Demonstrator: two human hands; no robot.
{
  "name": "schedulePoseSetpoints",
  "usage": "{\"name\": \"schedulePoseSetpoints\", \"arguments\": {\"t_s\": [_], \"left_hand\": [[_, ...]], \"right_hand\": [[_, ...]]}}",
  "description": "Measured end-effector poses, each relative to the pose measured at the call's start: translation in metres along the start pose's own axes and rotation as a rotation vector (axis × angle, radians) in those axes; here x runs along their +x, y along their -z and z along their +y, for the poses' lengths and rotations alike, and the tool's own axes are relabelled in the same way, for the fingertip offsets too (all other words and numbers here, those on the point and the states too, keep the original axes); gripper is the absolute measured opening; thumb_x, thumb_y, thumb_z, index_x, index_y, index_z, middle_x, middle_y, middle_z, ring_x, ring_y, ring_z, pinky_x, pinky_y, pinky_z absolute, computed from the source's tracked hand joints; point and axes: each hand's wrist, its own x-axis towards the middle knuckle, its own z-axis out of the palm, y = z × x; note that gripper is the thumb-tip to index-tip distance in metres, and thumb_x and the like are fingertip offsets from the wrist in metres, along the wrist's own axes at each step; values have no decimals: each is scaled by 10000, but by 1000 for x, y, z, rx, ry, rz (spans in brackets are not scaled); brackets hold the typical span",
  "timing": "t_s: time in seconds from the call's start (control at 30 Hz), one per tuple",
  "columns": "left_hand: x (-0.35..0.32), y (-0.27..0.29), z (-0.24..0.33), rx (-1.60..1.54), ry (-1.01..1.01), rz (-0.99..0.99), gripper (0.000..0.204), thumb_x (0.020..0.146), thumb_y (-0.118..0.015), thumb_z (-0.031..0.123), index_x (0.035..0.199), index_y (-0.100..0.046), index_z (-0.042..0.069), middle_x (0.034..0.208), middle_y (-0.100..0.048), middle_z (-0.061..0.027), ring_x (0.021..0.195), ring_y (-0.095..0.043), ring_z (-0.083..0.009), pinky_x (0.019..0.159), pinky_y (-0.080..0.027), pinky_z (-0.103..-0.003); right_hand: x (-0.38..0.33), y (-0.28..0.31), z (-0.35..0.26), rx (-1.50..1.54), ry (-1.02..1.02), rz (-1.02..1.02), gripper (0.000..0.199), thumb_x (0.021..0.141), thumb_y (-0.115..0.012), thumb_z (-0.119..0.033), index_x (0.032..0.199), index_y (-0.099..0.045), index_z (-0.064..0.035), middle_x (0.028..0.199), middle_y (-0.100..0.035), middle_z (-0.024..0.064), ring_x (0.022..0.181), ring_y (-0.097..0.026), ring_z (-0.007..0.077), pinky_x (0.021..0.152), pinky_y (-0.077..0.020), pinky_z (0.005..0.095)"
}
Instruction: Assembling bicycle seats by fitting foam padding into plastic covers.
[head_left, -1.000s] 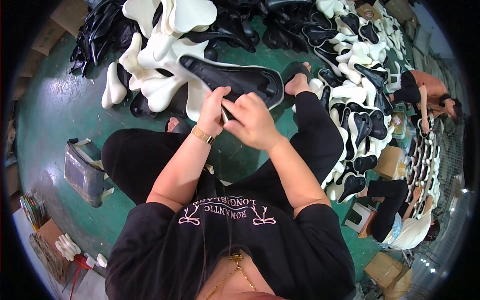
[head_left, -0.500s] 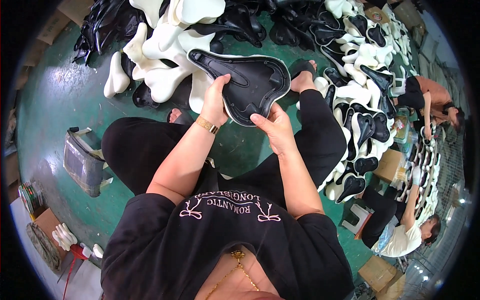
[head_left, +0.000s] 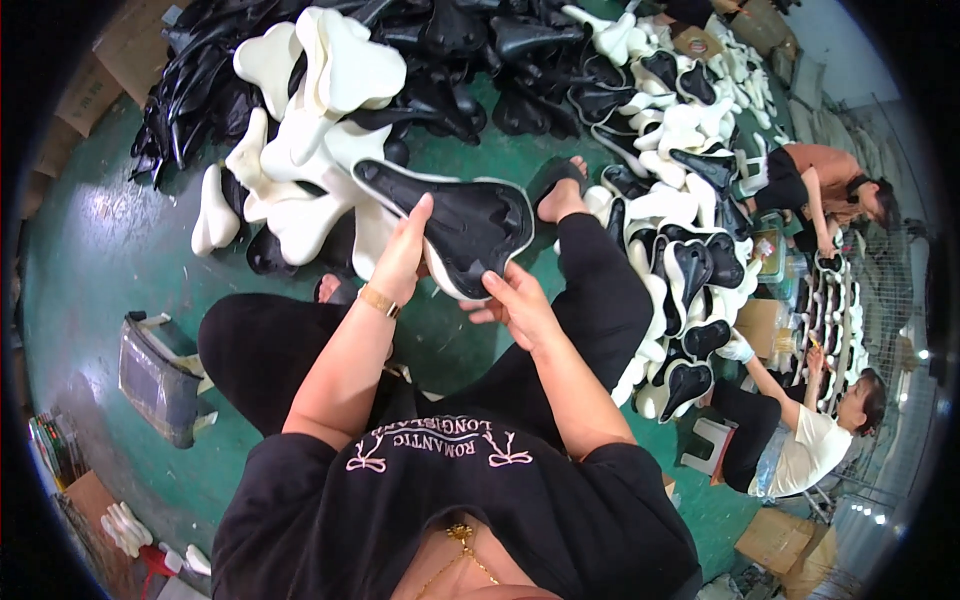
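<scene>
Near the centre of the frame, a bicycle saddle [head_left: 468, 232], its black base facing up within a white rim, is held between both hands. The left hand [head_left: 400, 258] is closed on its left edge, thumb over the base; the right hand [head_left: 520, 308], loosely curled, pinches the lower edge. White saddle pads [head_left: 318, 150] are heaped at upper left, mixed saddles [head_left: 688, 262] at right.
</scene>
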Motion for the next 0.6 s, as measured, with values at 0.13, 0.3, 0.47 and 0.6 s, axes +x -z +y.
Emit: {"name": "schedulePoseSetpoints", "arguments": {"t_s": [0.13, 0.3, 0.47, 0.6], "left_hand": [[-42, -14, 40, 424, -146, 166, 489, 957, -520, 313, 1341, -434, 22, 1290, -520, -113, 1178, -513, -199, 928, -428, -333], [-127, 10, 135, 587, -700, 218, 404, 931, -561, 126, 1305, -463, 7, 1189, -570, -110, 1030, -585, -177, 896, -464, -303], [-167, 137, 132, 575, -584, 690, 269, 958, -514, 151, 1191, -530, 17, 1097, -594, -61, 981, -581, -144, 857, -462, -285], [-186, 305, -11, 917, -284, 567, 217, 905, -583, 167, 1043, -602, 2, 1018, -607, -52, 933, -559, -162, 845, -452, -300]], "right_hand": [[-8, 42, -17, 280, -89, 147, 335, 938, -562, -343, 1049, -576, -28, 897, -673, 116, 663, -679, 230, 551, -572, 320], [24, 124, -104, 214, 41, 319, 364, 938, -555, -354, 1056, -571, -10, 890, -672, 122, 675, -673, 242, 580, -594, 346], [80, 186, -294, 238, 654, 278, 833, 910, -568, -454, 1418, -130, 39, 1106, -578, 247, 1023, -603, 344, 827, -532, 447], [111, 182, -307, -72, 570, 427, 356, 907, -611, -254, 1125, -505, 7, 1037, -629, 176, 974, -632, 290, 836, -544, 406]]}}
